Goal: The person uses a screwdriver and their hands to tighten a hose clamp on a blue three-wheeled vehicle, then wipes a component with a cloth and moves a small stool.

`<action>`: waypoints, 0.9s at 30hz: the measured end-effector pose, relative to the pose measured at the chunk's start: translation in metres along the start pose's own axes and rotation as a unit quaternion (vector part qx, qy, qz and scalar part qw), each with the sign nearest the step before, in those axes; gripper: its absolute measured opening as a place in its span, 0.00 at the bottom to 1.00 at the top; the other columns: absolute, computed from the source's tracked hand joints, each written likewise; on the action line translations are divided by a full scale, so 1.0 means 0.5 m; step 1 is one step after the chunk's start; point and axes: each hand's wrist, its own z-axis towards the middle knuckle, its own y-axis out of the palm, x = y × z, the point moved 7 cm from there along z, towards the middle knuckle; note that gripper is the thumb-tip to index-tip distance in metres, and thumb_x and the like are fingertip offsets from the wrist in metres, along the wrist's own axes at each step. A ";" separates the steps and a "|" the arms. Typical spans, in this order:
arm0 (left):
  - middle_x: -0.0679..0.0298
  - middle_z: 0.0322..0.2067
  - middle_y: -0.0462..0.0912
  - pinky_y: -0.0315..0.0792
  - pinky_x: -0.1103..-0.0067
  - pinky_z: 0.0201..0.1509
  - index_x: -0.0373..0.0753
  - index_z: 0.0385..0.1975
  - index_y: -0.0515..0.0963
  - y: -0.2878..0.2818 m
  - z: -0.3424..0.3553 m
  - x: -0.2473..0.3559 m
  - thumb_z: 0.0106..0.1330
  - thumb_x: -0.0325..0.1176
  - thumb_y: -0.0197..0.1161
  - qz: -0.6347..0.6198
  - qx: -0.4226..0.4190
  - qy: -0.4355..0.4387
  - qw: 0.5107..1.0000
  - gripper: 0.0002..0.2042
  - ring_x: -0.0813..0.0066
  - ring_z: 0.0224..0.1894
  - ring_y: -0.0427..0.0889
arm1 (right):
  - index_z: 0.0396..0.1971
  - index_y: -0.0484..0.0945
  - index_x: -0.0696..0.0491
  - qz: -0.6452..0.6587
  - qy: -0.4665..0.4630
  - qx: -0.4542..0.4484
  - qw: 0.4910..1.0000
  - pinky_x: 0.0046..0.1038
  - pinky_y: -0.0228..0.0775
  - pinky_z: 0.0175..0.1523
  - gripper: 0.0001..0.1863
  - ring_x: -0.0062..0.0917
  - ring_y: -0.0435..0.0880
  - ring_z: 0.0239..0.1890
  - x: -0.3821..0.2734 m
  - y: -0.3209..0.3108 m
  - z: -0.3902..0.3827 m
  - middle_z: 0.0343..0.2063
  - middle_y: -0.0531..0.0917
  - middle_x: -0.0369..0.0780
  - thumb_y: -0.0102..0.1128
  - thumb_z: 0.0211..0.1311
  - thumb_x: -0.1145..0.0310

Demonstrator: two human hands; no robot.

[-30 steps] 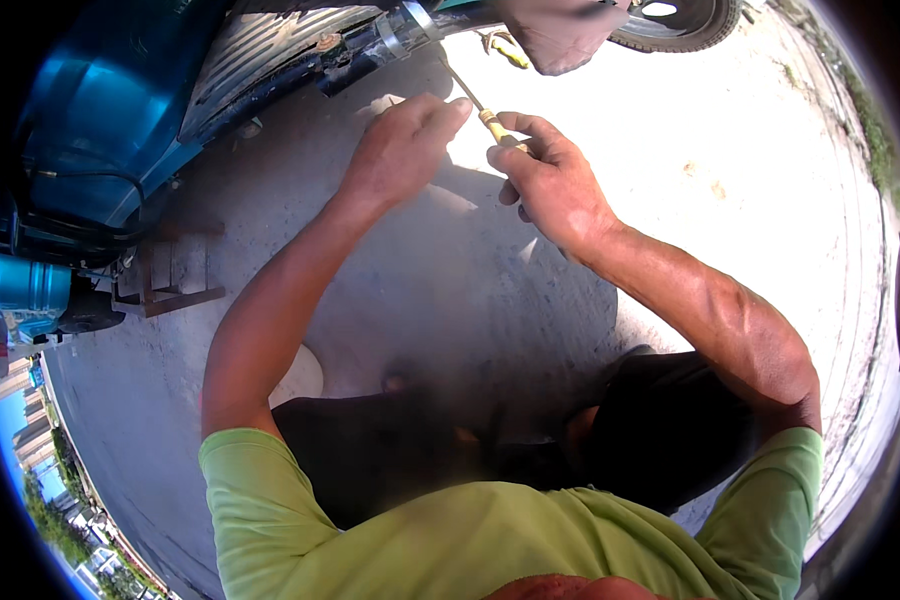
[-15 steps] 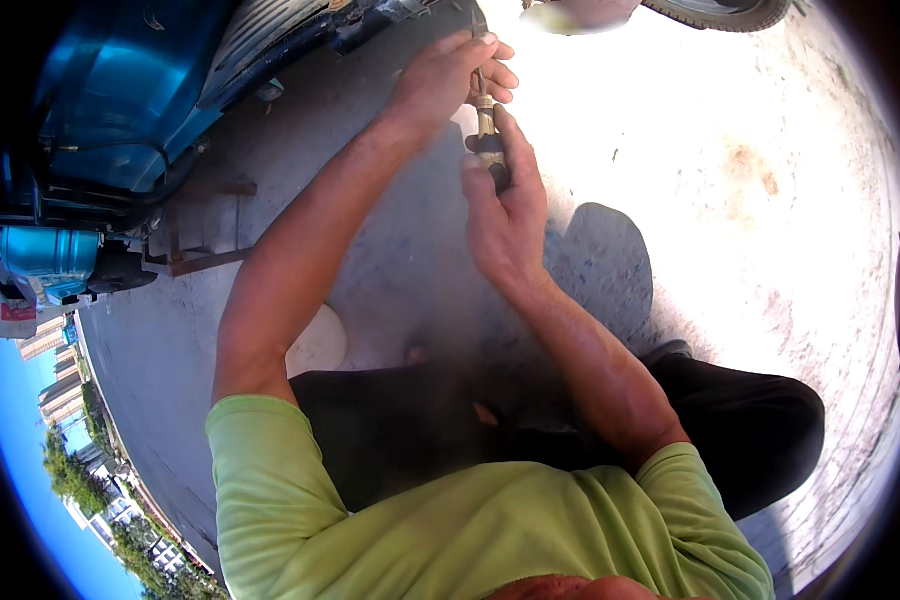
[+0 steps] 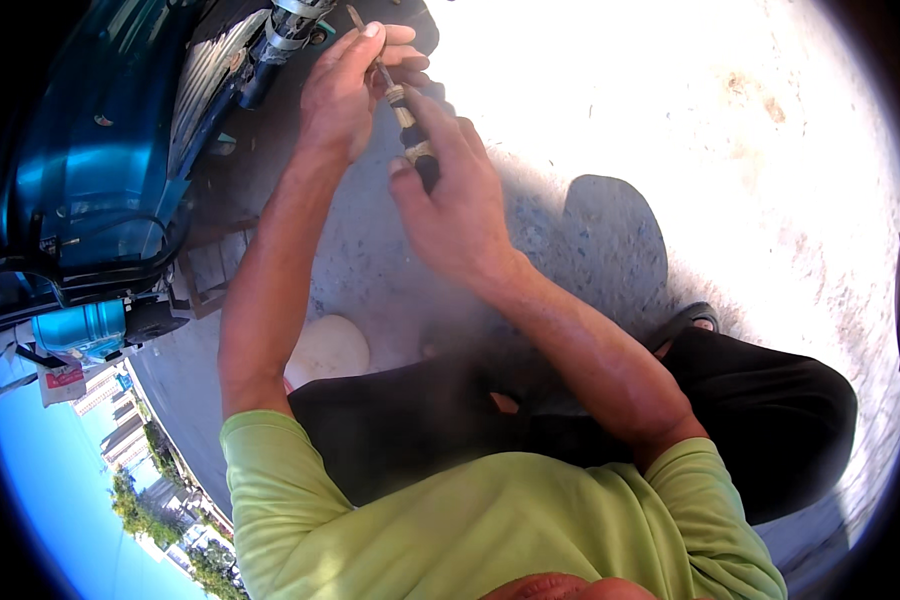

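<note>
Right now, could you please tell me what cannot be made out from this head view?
- Tool, head view: partly hidden by the left hand.
- Pale round object, head view: lower part hidden by the dark trousers.
- Blue vehicle, head view: cut off by the picture's dark rim.
- Distant buildings, head view: too small for detail.

The slim screwdriver [image 3: 395, 97], its handle [image 3: 411, 133] banded yellow-black, slants; both hands [image 3: 458, 190] hold it.

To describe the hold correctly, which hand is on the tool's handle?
The right hand holds the handle; the left hand is at the metal shaft.
</note>
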 end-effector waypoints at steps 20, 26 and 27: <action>0.55 0.34 0.85 0.75 0.71 0.49 0.31 0.47 0.76 -0.024 -0.004 0.012 0.75 0.42 0.48 0.002 0.008 0.022 1.000 0.19 0.65 0.38 0.83 | 0.62 0.66 0.60 0.022 -0.012 0.000 1.000 0.39 0.72 0.46 0.29 0.44 0.80 0.38 -0.009 0.015 0.009 0.41 0.76 0.53 0.56 0.58 0.72; 0.54 0.34 0.85 0.75 0.71 0.49 0.31 0.47 0.76 -0.022 -0.003 0.011 0.75 0.42 0.48 -0.007 0.009 0.015 1.000 0.19 0.64 0.38 0.83 | 0.62 0.66 0.60 0.032 0.012 0.013 0.999 0.40 0.72 0.47 0.27 0.45 0.80 0.40 -0.003 0.024 0.007 0.41 0.76 0.53 0.55 0.61 0.72; 0.54 0.34 0.85 0.75 0.71 0.49 0.30 0.47 0.76 -0.021 -0.003 0.012 0.75 0.42 0.48 -0.012 0.008 0.014 1.000 0.19 0.64 0.38 0.83 | 0.62 0.66 0.60 0.029 0.017 0.013 0.999 0.39 0.73 0.46 0.27 0.43 0.80 0.38 -0.001 0.027 0.008 0.40 0.77 0.52 0.55 0.62 0.72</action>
